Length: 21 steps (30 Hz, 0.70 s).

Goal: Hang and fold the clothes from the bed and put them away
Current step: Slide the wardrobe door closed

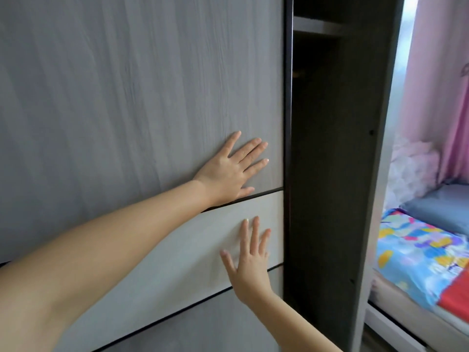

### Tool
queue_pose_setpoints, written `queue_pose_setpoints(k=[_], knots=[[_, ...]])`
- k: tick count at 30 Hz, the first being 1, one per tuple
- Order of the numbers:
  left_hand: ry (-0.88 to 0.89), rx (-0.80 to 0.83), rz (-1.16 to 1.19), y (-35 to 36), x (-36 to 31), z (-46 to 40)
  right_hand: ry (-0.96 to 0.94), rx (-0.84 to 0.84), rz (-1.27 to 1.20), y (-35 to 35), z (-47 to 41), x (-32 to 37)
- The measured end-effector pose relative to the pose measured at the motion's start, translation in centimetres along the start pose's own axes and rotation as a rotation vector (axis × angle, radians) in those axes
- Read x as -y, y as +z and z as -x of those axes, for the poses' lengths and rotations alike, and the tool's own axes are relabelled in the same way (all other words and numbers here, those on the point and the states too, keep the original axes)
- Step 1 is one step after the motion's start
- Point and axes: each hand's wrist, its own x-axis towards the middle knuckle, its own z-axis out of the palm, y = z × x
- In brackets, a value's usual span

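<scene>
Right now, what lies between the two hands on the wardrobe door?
In the head view, between the left hand and right hand runs a thin dark groove, then bare pale band.

The wardrobe door (127, 97) is pale grey with a fine wood-grain pattern running lengthwise; a lighter, off-white band (177, 250) crosses it, edged above and below by thin black lines. The door's vertical edge strip (288, 123) is black. The wardrobe interior (330, 174) is dark brown, nearly black, with a pale grey shelf (314, 26) near the top. The curtain (444, 85) is pink. On the bed (396, 318), the pillow (441, 207) is plain grey-blue, and the sheet (411, 255) is bright blue with a busy print of yellow, white and purple patches, and a red area at its lower corner
</scene>
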Motion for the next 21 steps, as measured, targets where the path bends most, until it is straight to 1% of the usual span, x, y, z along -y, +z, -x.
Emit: queue_pose_setpoints(k=[2, 5, 7, 11, 14, 21], knots=[[0.007, 0.011, 0.055, -0.1, -1.3, -2.7, 0.112, -0.064, -0.118, -0.6, -1.2, -0.1], [0.089, 0.067, 0.133, -0.5, -2.6, -5.8, 0.196, -0.101, -0.156, -1.9, -2.7, -1.4], [0.127, 0.075, 0.125, -0.5, -3.3, -7.3, 0.211, -0.119, -0.163, -2.9, -3.6, -3.3], [-0.015, 0.028, 0.072, 0.2, -3.9, -7.6, 0.216, -0.139, -0.160, -5.1, -5.4, -6.8], [0.004, 0.019, 0.044, 0.4, -4.9, -8.8, 0.222, -0.151, -0.160, -6.3, -6.6, -8.9], [0.013, -0.009, 0.082, 0.7, -7.6, -14.5, 0.233, -0.178, -0.149, -9.3, -8.7, -13.6]])
